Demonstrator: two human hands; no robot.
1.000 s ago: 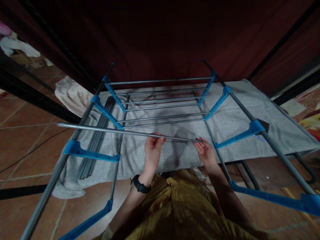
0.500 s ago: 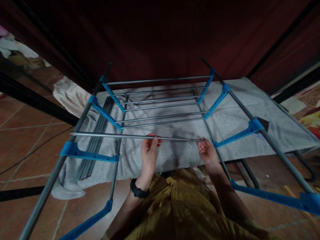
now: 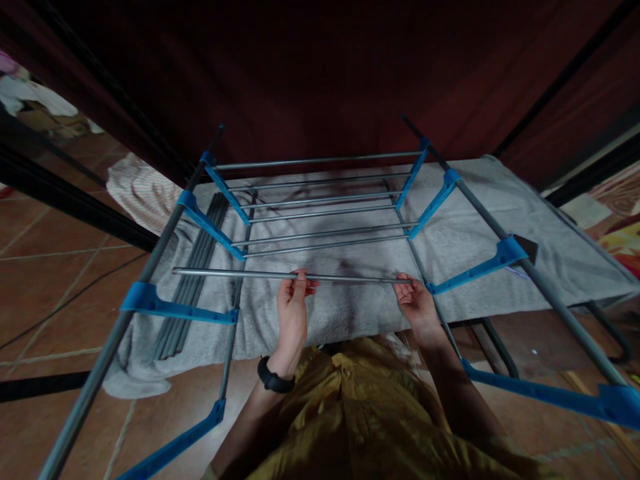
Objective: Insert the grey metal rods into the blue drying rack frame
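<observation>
A grey metal rod [image 3: 235, 273] lies level across the middle of a drying rack frame with blue plastic brackets [image 3: 177, 310]. My left hand [image 3: 293, 307], with a black watch on its wrist, pinches the rod near its middle. My right hand [image 3: 415, 301] is closed on the rod's right end, right beside the tip of a blue bracket [image 3: 475, 269] on the right grey pole [image 3: 540, 283]. The rod's left end hangs free, short of the left pole [image 3: 107, 353]. Several rods sit fixed between the far brackets [image 3: 320, 220].
A grey towel [image 3: 500, 233] lies under the rack on a low surface. A bundle of spare rods [image 3: 187, 287] rests on the towel at the left. A striped cloth [image 3: 137, 190] lies on the tiled floor [image 3: 45, 280]. Dark red curtain hangs behind.
The rod has slid to the right and levelled out; its left end now sits inside the left pole. My left hand has slipped slightly left along it.
</observation>
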